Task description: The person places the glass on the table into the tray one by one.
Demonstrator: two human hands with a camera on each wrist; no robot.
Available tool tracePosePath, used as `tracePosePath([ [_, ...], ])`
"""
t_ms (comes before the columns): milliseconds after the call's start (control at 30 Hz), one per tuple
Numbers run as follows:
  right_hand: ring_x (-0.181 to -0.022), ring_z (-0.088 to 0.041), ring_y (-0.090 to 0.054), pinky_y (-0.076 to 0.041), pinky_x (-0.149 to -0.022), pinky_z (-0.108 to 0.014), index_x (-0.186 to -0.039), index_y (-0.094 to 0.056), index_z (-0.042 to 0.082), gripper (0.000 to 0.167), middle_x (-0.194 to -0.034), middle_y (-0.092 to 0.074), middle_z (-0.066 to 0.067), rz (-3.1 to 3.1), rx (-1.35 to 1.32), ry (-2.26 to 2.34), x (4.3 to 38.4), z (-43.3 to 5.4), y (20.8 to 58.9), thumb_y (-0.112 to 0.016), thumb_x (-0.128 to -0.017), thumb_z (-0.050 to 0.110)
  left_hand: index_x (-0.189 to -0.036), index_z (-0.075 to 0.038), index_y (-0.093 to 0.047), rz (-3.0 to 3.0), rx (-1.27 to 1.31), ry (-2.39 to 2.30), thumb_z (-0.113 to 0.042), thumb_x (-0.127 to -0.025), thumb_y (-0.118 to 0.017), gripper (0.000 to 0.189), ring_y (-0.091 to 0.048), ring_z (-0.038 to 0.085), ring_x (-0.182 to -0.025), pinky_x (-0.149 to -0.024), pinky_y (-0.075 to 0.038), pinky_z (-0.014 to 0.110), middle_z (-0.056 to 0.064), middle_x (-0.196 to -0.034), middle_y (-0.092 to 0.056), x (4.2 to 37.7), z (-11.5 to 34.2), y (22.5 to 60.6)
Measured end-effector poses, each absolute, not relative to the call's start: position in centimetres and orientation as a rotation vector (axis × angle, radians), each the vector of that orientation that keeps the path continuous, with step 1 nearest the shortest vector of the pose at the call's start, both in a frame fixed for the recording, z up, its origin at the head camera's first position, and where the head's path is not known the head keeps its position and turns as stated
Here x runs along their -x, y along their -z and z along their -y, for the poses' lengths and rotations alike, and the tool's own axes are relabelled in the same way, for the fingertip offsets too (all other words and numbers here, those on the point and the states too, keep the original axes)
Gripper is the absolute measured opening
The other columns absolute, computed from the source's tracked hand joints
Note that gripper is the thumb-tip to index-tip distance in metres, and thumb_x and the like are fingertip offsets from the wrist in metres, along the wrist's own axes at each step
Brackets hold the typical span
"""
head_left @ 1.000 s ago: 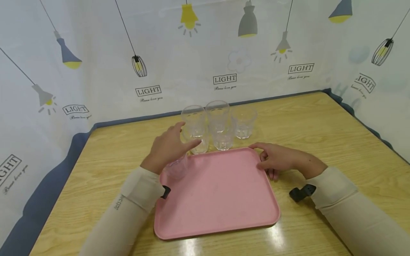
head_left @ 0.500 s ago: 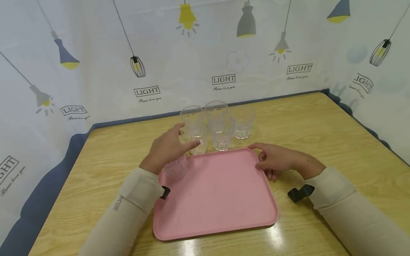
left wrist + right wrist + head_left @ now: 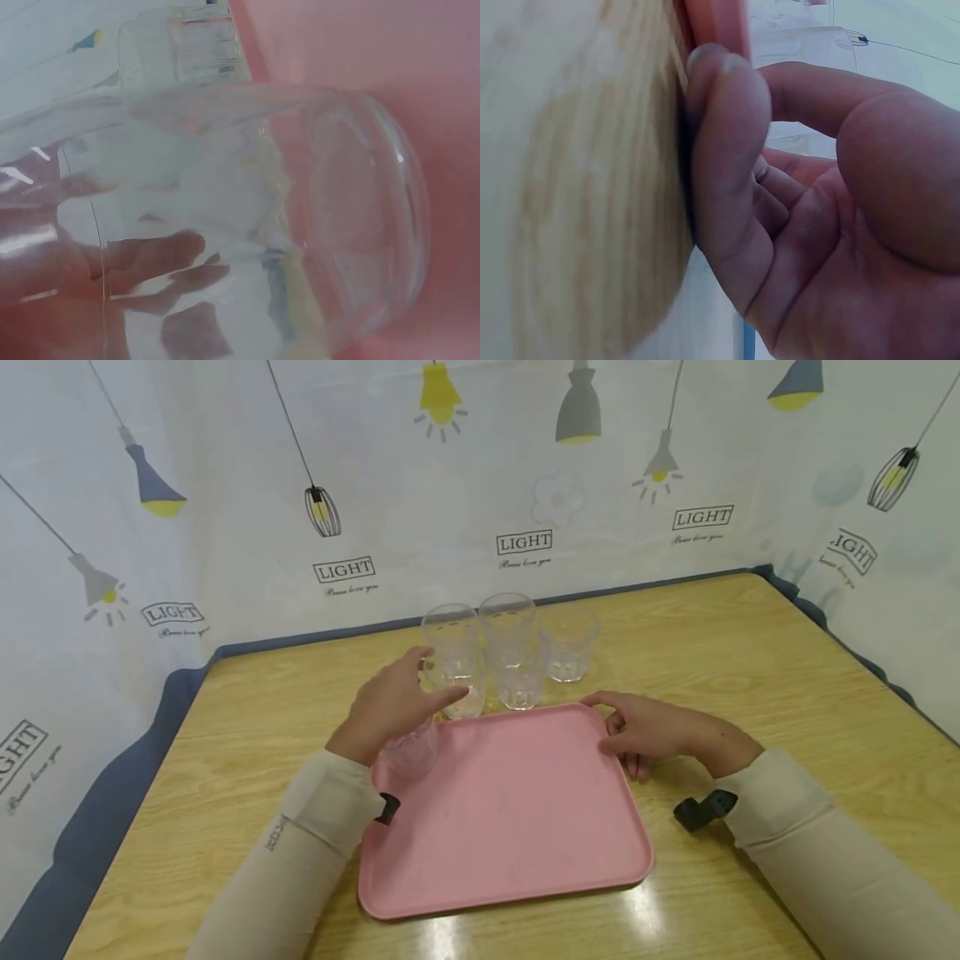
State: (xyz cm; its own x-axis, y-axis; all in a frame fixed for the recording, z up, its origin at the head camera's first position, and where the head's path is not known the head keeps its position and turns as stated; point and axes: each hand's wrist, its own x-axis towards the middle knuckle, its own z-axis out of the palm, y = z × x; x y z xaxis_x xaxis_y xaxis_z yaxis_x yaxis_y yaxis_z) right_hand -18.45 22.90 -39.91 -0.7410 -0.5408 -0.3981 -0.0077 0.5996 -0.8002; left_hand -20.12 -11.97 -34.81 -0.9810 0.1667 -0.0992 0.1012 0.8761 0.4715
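A pink tray (image 3: 510, 814) lies on the wooden table. My right hand (image 3: 651, 727) holds its far right corner, index finger at the corner and thumb on the side rim. In the right wrist view, curled fingers (image 3: 731, 142) meet the tray rim. A clear glass tumbler (image 3: 412, 758) stands in the tray's back left corner, its top hidden under my left hand (image 3: 390, 697). Up close in the left wrist view, fingers show through this tumbler (image 3: 360, 195). My left thumb overlaps a front-row tumbler (image 3: 465, 702) behind the tray; I cannot tell whether the hand grips either one.
More clear tumblers stand close together behind the tray, including one in the front row (image 3: 520, 689), one at the right (image 3: 570, 656) and two at the back. A lamp-printed cloth (image 3: 420, 510) hangs beyond the table (image 3: 765, 677).
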Motion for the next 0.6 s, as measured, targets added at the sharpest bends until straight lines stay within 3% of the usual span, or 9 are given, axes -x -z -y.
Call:
tracePosePath([
  [600, -0.05, -0.019, -0.063, -0.057, -0.051, -0.04, -0.157, -0.022, 0.015, 0.07, -0.084, -0.063, -0.014, -2.177, 0.442, 1.113, 18.61, -23.01, 40.04, -0.059, -0.098, 0.011, -0.145, -0.014, -0.046, -2.975, -0.2, -0.783, -0.067, -0.077, -0.074, 0.09, -0.061, 0.025, -0.12, -0.095, -0.052, 0.049, 0.006, -0.138, -0.06, 20.19, 11.86, 34.79],
])
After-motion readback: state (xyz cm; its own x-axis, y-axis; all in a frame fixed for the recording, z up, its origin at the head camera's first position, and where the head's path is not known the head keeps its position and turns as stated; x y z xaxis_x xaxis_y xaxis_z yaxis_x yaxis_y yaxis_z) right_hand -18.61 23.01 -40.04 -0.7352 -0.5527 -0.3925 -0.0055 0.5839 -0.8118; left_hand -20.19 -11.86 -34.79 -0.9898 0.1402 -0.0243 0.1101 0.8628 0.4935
